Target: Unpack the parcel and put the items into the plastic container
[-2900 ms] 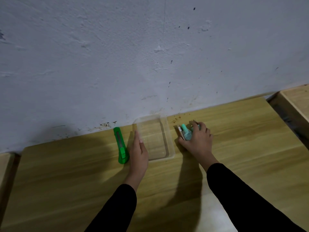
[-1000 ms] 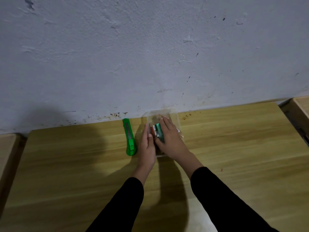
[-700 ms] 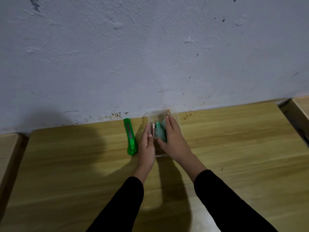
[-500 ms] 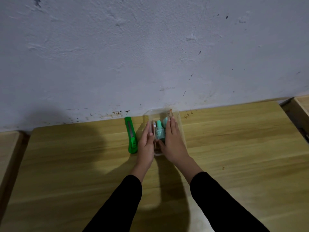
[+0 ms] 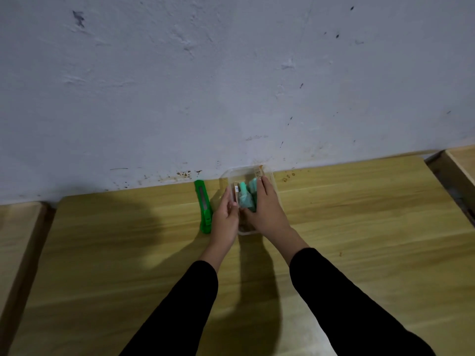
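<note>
A clear plastic container point(image 5: 267, 173) stands on the wooden table against the wall. Inside it lie small teal bottles point(image 5: 243, 199) and a thin brown-and-white packet point(image 5: 257, 172). My left hand point(image 5: 225, 220) grips the container's left wall, fingers outside and thumb at the rim. My right hand point(image 5: 267, 209) reaches into the container with straight fingers, lying flat against the right side of the teal bottles and covering the container's near right part. No parcel wrapping is in view.
A green utility knife point(image 5: 203, 205) lies just left of the container, close to my left hand. A pale wall rises right behind the table. Other wooden surfaces adjoin at the left edge point(image 5: 15, 227) and the right point(image 5: 460, 163).
My right hand carried the teal items from the table right of the container into it and has straightened beside them. My left hand stayed at the container's left wall.
</note>
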Demonstrator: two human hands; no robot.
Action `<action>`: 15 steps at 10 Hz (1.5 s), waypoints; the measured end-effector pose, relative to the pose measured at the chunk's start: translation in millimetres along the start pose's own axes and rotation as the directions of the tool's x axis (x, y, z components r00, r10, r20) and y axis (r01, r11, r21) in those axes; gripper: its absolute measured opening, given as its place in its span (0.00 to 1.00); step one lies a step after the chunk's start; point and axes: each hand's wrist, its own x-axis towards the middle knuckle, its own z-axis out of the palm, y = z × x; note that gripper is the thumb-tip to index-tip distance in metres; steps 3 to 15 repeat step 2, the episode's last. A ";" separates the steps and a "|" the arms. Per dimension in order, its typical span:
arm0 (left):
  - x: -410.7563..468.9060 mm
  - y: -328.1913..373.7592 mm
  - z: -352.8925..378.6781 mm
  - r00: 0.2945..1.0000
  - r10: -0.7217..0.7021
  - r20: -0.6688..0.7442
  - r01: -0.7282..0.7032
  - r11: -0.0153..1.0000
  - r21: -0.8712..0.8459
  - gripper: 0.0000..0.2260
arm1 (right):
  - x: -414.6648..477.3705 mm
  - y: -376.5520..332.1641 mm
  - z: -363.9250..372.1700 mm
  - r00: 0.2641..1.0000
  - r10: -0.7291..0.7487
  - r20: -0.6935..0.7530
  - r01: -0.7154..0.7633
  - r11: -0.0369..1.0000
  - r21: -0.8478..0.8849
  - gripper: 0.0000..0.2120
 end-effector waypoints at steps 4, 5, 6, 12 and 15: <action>-6.0 6.8 -18.7 0.998 -0.061 -0.011 0.060 0.905 0.422 0.21 | -15.7 -7.4 -17.1 0.999 0.012 0.042 -0.010 0.998 -0.058 0.32; -6.0 6.8 -18.7 0.998 -0.061 -0.011 0.060 0.905 0.422 0.21 | -15.7 -7.4 -17.1 0.999 0.012 0.042 -0.010 0.998 -0.058 0.32; -6.0 6.8 -18.7 0.998 -0.061 -0.011 0.060 0.905 0.422 0.21 | -15.7 -7.4 -17.1 0.999 0.012 0.042 -0.010 0.998 -0.058 0.32; -6.0 6.8 -18.7 0.998 -0.061 -0.011 0.060 0.905 0.422 0.21 | -15.7 -7.4 -17.1 0.999 0.012 0.042 -0.010 0.998 -0.058 0.32; -6.0 6.8 -18.7 0.998 -0.061 -0.011 0.060 0.905 0.422 0.21 | -15.7 -7.4 -17.1 0.999 0.012 0.042 -0.010 0.998 -0.058 0.32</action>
